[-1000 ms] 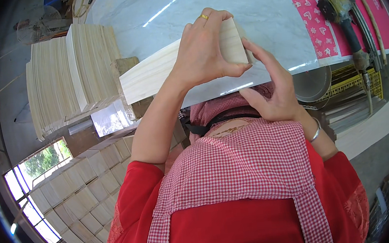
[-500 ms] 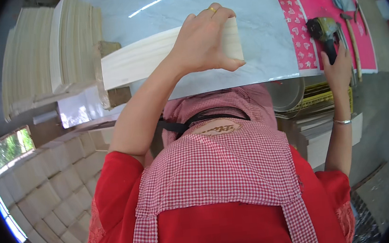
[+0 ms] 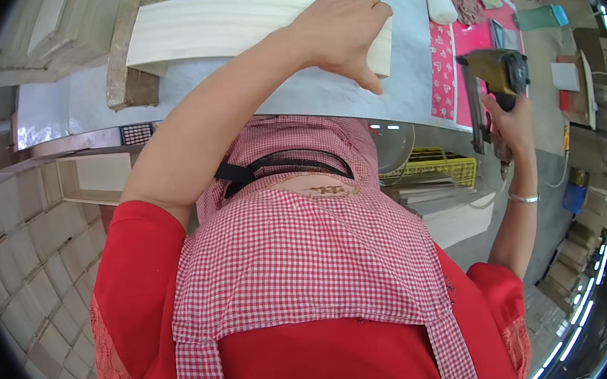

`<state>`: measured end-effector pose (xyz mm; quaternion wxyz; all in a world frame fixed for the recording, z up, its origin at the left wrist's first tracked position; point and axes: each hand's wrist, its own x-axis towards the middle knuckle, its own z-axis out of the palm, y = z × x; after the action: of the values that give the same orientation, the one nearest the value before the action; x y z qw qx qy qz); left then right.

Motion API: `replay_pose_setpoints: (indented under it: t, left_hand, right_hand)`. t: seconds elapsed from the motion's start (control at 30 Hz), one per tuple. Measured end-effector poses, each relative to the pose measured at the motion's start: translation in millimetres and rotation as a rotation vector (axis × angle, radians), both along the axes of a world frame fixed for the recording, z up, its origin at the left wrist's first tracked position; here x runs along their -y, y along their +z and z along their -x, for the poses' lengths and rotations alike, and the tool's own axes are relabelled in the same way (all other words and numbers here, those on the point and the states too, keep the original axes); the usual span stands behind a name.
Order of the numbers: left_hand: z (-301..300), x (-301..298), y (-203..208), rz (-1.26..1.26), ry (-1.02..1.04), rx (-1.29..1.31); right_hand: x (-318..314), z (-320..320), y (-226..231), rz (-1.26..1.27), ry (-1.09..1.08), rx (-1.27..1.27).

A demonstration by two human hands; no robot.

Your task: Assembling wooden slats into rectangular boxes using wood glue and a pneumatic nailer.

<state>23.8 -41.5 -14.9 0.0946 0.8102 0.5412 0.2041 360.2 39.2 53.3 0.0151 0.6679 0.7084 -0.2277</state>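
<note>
My left hand (image 3: 343, 32) is closed over the right end of a pale wooden board (image 3: 215, 26), thumb on the near edge and fingers over the far one. The board lies across the pale marbled tabletop (image 3: 265, 91), its left end by a brown block (image 3: 128, 71). Off the table's right side, my right hand (image 3: 514, 125) is wrapped round the handle of a nail gun (image 3: 498, 72), which is raised over the pink mat's edge. An air hose trails below the gun. What lies under my left palm is hidden.
A white glue bottle (image 3: 439, 2) with a red tip and a crumpled rag (image 3: 469, 7) are by the pink patterned mat (image 3: 443, 74). Stacked boards (image 3: 69, 29) stand at the far left. Wooden boxes (image 3: 24, 245) are piled lower left; a yellow basket (image 3: 433, 168) sits under the table.
My right hand has lifted the nail gun from the pink mat and turned it upright. My left hand keeps its grip on the board. The whole view has shifted.
</note>
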Motion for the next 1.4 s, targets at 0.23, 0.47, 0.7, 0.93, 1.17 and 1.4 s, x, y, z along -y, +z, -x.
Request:
replay_pose_setpoints:
  t: [0.23, 0.47, 0.7, 0.93, 1.17, 1.4]
  left_hand:
    - [-3.3, -0.9, 5.3, 0.066, 0.022, -0.033]
    - [-5.5, 1.6, 0.2, 0.043, 0.042, -0.022]
    - [-5.5, 2.6, 3.6, 0.064, 0.039, -0.009]
    - [-4.8, 1.5, 7.7, 0.079, 0.029, 0.000]
    - [-5.6, 8.5, -5.6, -0.128, 0.140, -0.036]
    - [-3.9, 12.0, 2.3, -0.038, 0.183, -0.031]
  right_hand:
    - [56.3, 43.0, 61.9, -0.073, 0.448, -0.325]
    - [68.7, 84.6, 80.5, -0.037, 0.508, -0.081]
    - [62.4, 84.1, 78.4, -0.041, 0.539, -0.075]
    - [51.6, 85.8, 72.7, -0.121, 0.718, -0.226]
    - [45.6, 86.8, 73.7, -0.185, 0.725, -0.249]
    - [8.5, 90.7, 66.2, -0.131, 0.555, -0.224]
